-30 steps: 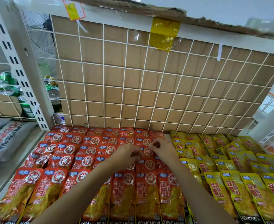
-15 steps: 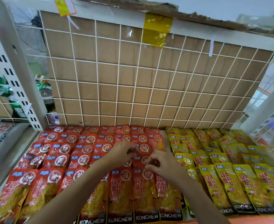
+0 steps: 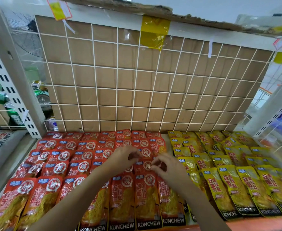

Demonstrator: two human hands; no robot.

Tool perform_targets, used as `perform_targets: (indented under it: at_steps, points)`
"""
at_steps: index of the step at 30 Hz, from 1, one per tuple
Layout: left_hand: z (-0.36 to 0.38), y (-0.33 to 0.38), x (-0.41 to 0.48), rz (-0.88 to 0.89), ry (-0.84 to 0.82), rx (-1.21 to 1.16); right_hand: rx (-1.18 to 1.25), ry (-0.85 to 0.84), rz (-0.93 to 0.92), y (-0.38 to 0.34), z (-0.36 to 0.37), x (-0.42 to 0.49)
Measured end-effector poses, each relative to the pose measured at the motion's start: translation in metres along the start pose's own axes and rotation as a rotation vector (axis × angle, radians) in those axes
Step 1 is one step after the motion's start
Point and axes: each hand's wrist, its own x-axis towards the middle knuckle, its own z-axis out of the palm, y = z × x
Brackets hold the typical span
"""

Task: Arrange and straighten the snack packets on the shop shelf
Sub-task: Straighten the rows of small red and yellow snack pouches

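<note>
Left hand [image 3: 125, 157] and right hand [image 3: 169, 166], fingers curled, each pinch the top edge of a red packet [image 3: 147, 164] lying mid-stack among the overlapping red snack packets [image 3: 80, 164] on the shelf [image 3: 165, 138], left of the yellow packets [image 3: 228, 164].

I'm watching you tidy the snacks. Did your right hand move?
Yes. The right hand, pinching a red packet, has come back toward the shelf front, farther from the wire grid behind.

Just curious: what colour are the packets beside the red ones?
The packets are yellow; head view.
</note>
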Motion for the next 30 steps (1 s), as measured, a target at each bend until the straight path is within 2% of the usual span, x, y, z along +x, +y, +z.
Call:
perform_targets:
  at_steps: [6, 14, 21, 24, 30]
  points:
    - [0.007, 0.010, 0.001, 0.017, 0.097, 0.023, 0.022, 0.124, 0.072, 0.026, -0.022, -0.007]
    - [0.026, 0.033, 0.008, 0.005, 0.127, 0.022, 0.064, 0.072, 0.044, 0.055, -0.035, -0.012]
    - [0.038, 0.047, 0.024, -0.077, 0.192, 0.191, 0.061, 0.026, -0.040, 0.065, -0.039, -0.007]
    - [0.037, 0.051, 0.035, -0.106, 0.146, 0.266, 0.035, 0.015, -0.070, 0.066, -0.040, -0.001]
    - [0.031, 0.052, 0.052, -0.071, -0.093, 0.435, -0.027, -0.072, -0.065, 0.065, -0.037, 0.012]
